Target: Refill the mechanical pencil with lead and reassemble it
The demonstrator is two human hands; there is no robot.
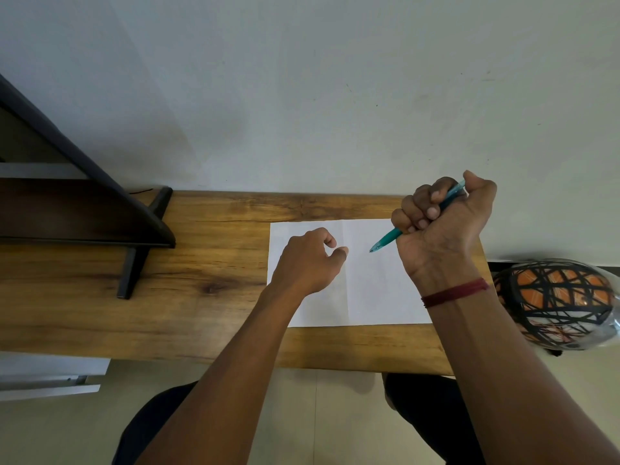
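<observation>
My right hand [443,223] is fisted around a teal mechanical pencil [389,237]. The pencil's tip points down and left, a little above a white sheet of paper [375,290]; its top end pokes out past my thumb. My left hand [308,260] rests on the left half of the sheet with thumb and forefinger curled toward each other, close together. Anything as thin as a lead between them is too small to see. The two hands are a short gap apart.
The sheet lies on a wooden desk [208,263] set against a pale wall. A dark shelf stand [141,229] occupies the desk's left end. An orange-and-black ball in a plastic bag [557,303] sits beyond the desk's right end.
</observation>
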